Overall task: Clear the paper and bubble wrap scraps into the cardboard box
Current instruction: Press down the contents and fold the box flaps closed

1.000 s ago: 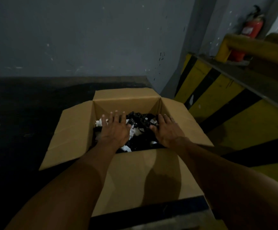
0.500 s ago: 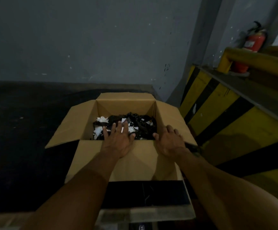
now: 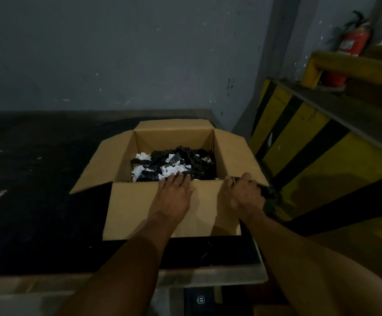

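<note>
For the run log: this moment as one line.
left hand flat on cardboard box flap | right hand grips its corner | scraps inside

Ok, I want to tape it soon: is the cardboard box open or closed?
Open: the cardboard box has its flaps folded outward, white and black scraps showing inside.

No writing is legible anywhere; the label on the fire extinguisher is blurred.
</note>
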Tool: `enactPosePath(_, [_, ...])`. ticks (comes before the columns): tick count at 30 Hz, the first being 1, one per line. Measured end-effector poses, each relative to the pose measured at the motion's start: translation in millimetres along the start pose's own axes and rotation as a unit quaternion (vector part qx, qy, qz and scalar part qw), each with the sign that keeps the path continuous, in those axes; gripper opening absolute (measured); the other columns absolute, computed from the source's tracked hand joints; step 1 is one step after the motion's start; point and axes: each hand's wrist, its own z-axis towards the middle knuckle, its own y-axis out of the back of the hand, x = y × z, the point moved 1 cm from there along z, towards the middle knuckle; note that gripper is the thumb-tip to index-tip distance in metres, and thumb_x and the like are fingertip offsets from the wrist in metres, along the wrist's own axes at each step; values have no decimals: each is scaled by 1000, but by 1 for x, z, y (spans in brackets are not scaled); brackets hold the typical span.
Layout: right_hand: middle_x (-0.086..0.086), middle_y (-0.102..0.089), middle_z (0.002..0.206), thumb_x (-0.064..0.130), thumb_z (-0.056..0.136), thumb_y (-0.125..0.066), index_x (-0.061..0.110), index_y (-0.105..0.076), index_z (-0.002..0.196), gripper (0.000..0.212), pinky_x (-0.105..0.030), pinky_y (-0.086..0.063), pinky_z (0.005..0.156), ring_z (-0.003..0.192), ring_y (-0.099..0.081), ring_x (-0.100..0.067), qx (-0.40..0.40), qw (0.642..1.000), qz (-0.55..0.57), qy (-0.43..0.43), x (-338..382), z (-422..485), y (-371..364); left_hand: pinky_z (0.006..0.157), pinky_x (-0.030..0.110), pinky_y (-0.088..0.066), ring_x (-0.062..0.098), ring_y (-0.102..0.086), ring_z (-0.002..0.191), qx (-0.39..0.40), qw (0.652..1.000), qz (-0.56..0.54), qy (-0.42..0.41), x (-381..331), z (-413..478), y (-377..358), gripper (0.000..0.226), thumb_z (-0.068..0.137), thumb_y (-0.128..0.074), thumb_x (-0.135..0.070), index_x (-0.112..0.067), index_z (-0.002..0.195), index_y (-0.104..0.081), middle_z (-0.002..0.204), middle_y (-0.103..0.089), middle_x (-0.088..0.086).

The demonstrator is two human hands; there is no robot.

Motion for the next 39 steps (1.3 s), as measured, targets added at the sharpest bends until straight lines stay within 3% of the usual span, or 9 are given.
enactPosePath(5, [-21, -47, 136, 55, 94, -40, -3, -33, 137, 73, -42, -42, 99, 120, -48, -39, 29, 959, 233, -160, 5, 14, -3, 114, 40, -21, 24, -32, 139, 2, 999, -26, -42, 9, 5, 8, 51, 102, -27, -41, -15, 146, -34, 150, -39, 7])
enactPosePath(12, [-15, -50, 135, 42, 93, -51, 5, -38, 140, 61, -38, -42, 86, 116, -51, -34, -139, 741, 588, -294, 35, 28, 38, 108, 40, -29, 27, -39, 132, 13, 999, -16, -46, 9, 6, 21, 49, 103, -29, -39, -12, 143, -35, 145, -44, 9])
enactPosePath(16, [-13, -48, 139, 31, 97, -52, 13, -34, 142, 52, -35, -38, 97, 125, -47, -32, -225, 840, 487, -88, 80, 8, 45, 108, 40, -29, 27, -39, 130, 8, 998, -33, -45, 11, 1, 24, 44, 103, -31, -30, -9, 141, -37, 144, -44, 10])
enactPosePath(21, [-7, -40, 147, 39, 97, -47, 20, -32, 145, 54, -39, -32, 109, 134, -38, -26, -76, 951, 209, 213, 101, -11, -1, 85, 36, -45, 28, -55, 109, -66, 985, -155, -36, 23, -4, 29, 35, 89, -43, -1, -9, 121, -54, 123, -58, 9])
enactPosePath(25, [-3, -1, 162, 60, 97, -21, 20, -3, 153, 71, -47, -3, 119, 148, 0, -25, 54, 963, -67, 256, 93, -16, -42, 111, 40, -33, 25, -35, 136, -194, 935, -259, 144, 47, -9, 28, 57, 87, -50, 3, -13, 141, -41, 145, -39, 10])
enactPosePath(27, [-3, 4, 162, 63, 95, -12, 21, 1, 153, 73, -49, 0, 118, 148, 6, -26, 65, 960, -120, 246, 92, -14, -50, 108, 49, -35, 32, -33, 133, -244, 876, -276, 312, 65, -10, 24, 59, 87, -58, -10, -13, 141, -35, 145, -34, 15])
enactPosePath(30, [-4, 6, 162, 64, 94, -9, 20, 3, 153, 74, -49, 2, 118, 148, 7, -27, 74, 960, -132, 237, 92, -12, -52, 105, 47, -35, 40, -34, 130, -219, 698, -421, 536, 95, -6, 33, 80, 86, -66, -28, -8, 146, -17, 147, -26, 23])
enactPosePath(33, [-3, 6, 162, 64, 94, -9, 20, 2, 153, 75, -49, 2, 118, 148, 7, -27, 78, 959, -143, 233, 95, -11, -52, 107, 44, -36, 37, -40, 130, -186, 558, -555, 588, 134, 7, 33, 86, 84, -66, -35, -3, 147, -18, 147, -34, 19])
enactPosePath(39, [-4, 2, 162, 64, 94, -9, 19, -1, 153, 75, -49, 0, 118, 148, 4, -27, 82, 957, -157, 231, 95, -12, -52, 102, 42, -39, 36, -47, 123, -222, 638, -496, 546, 150, 14, 25, 57, 87, -58, -13, -4, 138, -34, 137, -46, 19])
